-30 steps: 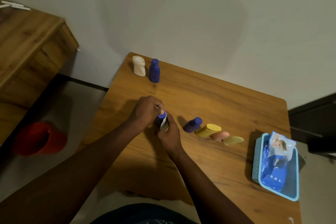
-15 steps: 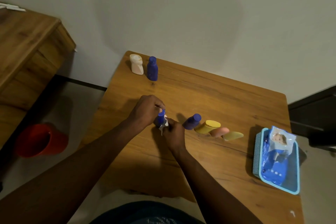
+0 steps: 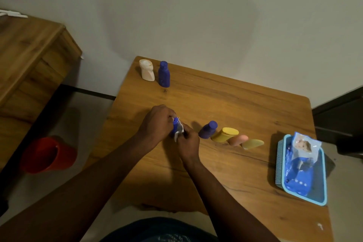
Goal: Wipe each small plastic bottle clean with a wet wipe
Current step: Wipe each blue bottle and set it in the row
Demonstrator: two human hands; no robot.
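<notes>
Nearest of all, straight below the small blue bottle [image 3: 175, 124] that is held mid-frame, a dark garment [image 3: 157, 230] is seen at the bottom edge. Two bare forearms are stretched from beside it over the wooden counter [image 3: 225, 104].

Well to the right of the small blue bottle and nearer the viewer, a light blue basket [image 3: 280, 173] is set at the counter's edge. A blue pack of wipes [image 3: 300, 167] is laid in it. Well to the left of the bottle, off the counter, a red bucket [image 3: 47, 155] is seen on the floor.

The small blue bottle is held upright between both hands. The left hand [image 3: 157, 122] is placed on its left side, the grip curled round the body so that only the cap and a strip of blue are seen. The right hand [image 3: 188, 141] is set just right of and below it, the grip pinched on a white wet wipe [image 3: 179, 130] that is pressed against the bottle's right side. Whether the bottle's base touches the counter cannot be told.

Just right of the small blue bottle, four bottles are lined up close together: a second blue bottle [image 3: 208, 129], a yellow bottle [image 3: 225, 134], a pink bottle [image 3: 237, 139] and an olive bottle [image 3: 252, 144]. All are seen leaning rightward; whether they stand or lie cannot be told.

Beyond the small blue bottle, near the counter's far left corner, a white bottle [image 3: 147, 70] and a third blue bottle [image 3: 164, 74] are stood upright side by side. Farther left, a wooden cabinet [image 3: 29, 61] is set against the pale wall.
</notes>
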